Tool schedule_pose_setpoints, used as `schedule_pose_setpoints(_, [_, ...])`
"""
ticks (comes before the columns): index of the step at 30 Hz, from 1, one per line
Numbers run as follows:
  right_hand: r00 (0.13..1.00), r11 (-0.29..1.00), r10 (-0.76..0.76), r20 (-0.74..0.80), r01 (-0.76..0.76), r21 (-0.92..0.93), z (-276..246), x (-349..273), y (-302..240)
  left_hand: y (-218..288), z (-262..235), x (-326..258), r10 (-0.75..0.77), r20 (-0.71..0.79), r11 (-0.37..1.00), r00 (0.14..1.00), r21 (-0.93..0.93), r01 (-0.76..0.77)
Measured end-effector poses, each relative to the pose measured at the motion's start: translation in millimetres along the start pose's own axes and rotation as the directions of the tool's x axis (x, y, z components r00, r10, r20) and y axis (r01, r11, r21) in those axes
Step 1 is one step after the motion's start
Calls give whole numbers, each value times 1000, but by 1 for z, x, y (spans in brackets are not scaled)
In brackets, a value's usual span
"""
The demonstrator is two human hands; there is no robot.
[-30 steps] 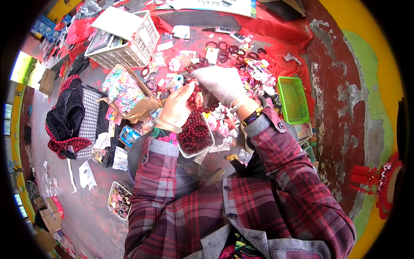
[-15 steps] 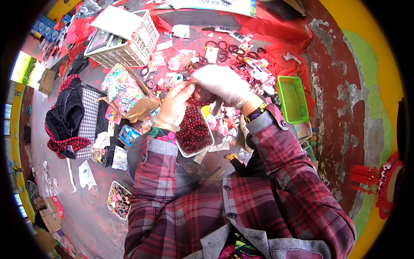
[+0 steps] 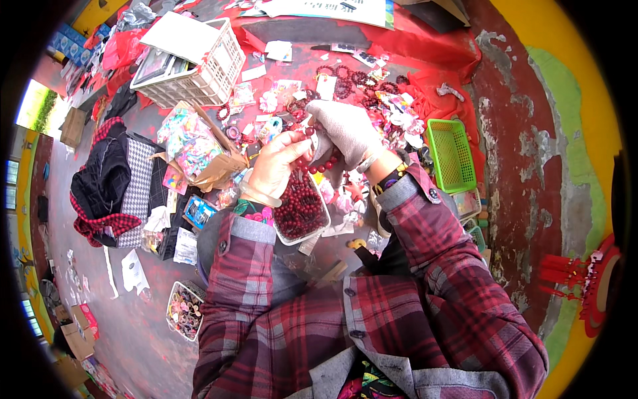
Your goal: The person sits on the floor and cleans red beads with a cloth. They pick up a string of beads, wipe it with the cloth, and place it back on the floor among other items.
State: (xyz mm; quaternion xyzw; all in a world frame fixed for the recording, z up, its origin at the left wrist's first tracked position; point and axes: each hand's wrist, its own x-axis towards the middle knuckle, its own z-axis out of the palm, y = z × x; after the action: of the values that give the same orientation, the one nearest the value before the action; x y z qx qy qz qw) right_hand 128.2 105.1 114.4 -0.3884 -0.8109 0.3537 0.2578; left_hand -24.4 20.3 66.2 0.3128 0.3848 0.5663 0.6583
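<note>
My left hand (image 3: 271,167), bare with a pale bangle at the wrist, pinches a string of dark red beads (image 3: 310,131) between thumb and fingertips. Close against it, my right hand (image 3: 349,132) in a whitish glove is closed on the same beads; its fingertips are partly hidden. Some of the beads hang beneath the two hands. Below them stands a white-rimmed basket (image 3: 310,235) full of loose-looking dark red beads, its far part covered by my hands. Several dark red bead bracelets (image 3: 343,80) lie on the red cloth beyond.
To the left sit a carton (image 3: 216,166) of colourful packets, a white crate (image 3: 216,76) and a dark jacket (image 3: 103,176). A green basket (image 3: 452,156) stands at right, and a small basket of hair ties (image 3: 185,310) at lower left. Small trinkets (image 3: 402,116) cover the cloth ahead.
My gloved right hand has turned and its fingers have shifted on the beads. My left hand has dipped slightly, and more of the string shows between the hands.
</note>
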Motion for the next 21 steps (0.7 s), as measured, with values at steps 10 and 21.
schedule_pose_setpoints(10, [824, -67, 155, 545, -542, 838, -30, 23, 23, 15, 3, -7, 107, 43, 969, 993, -227, -94])
schedule_pose_setpoints(21, [784, 453, 120, 609, -589, 669, -2, -6, -11, 8, -8, -10, -172, 17, 973, 985, -152, 172])
